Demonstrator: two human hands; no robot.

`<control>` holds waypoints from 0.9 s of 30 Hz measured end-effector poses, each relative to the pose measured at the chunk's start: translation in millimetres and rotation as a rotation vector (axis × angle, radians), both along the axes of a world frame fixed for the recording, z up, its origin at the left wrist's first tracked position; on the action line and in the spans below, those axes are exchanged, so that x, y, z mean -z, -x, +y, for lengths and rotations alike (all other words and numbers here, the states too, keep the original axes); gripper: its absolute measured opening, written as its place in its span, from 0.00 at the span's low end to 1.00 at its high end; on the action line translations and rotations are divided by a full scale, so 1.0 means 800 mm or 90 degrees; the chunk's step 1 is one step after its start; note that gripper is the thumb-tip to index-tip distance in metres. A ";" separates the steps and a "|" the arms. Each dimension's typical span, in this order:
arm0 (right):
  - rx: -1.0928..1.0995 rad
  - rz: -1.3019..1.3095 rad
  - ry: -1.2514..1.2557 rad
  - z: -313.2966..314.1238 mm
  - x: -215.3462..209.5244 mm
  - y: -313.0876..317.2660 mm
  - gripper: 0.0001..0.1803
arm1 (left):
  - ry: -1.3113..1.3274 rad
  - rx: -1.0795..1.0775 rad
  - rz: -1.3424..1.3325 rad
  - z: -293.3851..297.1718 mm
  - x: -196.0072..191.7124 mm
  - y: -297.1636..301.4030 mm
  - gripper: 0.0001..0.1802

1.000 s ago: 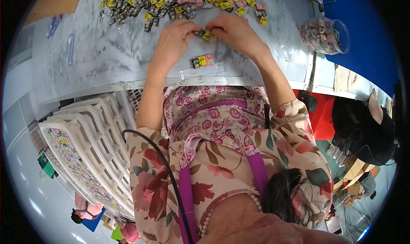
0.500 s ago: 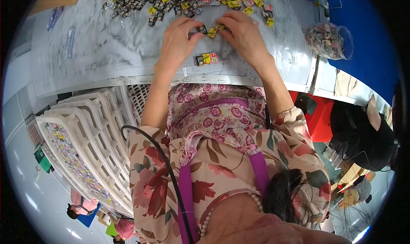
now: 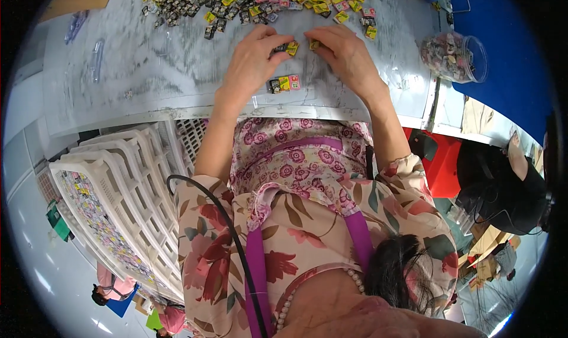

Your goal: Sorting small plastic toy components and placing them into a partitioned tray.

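Black-and-yellow small glossy piece (image 3: 290, 47): in the left hand (image 3: 251, 57), thumb and forefinger nearly meeting around it; whether it is one piece or two touching, I can't tell.
Yellow tiny block (image 3: 314, 44): at the fingertips of the right hand (image 3: 349, 54), thumb and forefinger brought together on it, just apart from the left hand's piece; mostly covered. A thing this small probably allows only a fingertip pinch.
Three-banded flat rectangle (image 3: 284, 83): black, yellow and pink, lying untouched nearer the body, between the wrists; perhaps kept apart there to stay in plain sight.
Heap of small black, yellow and pink blocks (image 3: 236, 4): just beyond the hands, seemingly within easy reach; its far side is cut off.
Grey-white smudged tabletop (image 3: 177, 72): bare around both hands, which likely gives the fingers room.
Round clear plastic jar (image 3: 447, 57): right of the right hand, filled with mixed bits; upright or tipped is hard to judge.
Hidden: the curled fingers' undersides.
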State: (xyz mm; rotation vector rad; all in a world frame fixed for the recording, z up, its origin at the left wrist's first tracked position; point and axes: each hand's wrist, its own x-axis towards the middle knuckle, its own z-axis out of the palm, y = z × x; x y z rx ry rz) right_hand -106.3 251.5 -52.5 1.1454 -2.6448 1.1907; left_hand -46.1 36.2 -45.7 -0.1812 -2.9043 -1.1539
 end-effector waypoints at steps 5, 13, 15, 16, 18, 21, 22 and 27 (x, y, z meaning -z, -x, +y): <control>0.036 0.062 -0.039 0.030 -0.005 0.012 0.18 | -0.023 -0.036 0.004 0.014 0.003 -0.007 0.17; 0.060 0.145 -0.003 -0.028 -0.026 0.047 0.14 | 0.019 -0.123 0.135 -0.022 -0.011 0.059 0.15; 0.042 0.160 0.036 -0.061 -0.022 0.060 0.14 | 0.179 -0.097 0.249 -0.037 -0.002 0.092 0.17; 0.039 0.172 0.030 -0.075 -0.022 0.063 0.11 | 0.182 -0.100 0.250 -0.040 0.001 0.102 0.17; 0.039 0.181 0.023 -0.083 -0.016 0.069 0.09 | 0.110 0.004 0.204 -0.033 -0.004 0.116 0.12; 0.052 0.163 0.013 -0.082 -0.005 0.073 0.11 | 0.132 0.002 0.136 -0.026 -0.019 0.115 0.08; 0.031 0.155 0.011 -0.078 -0.004 0.078 0.11 | 0.130 0.005 0.133 -0.025 -0.019 0.118 0.08; -0.048 0.119 -0.011 -0.054 -0.029 0.073 0.09 | 0.122 0.007 0.021 -0.036 -0.035 0.104 0.09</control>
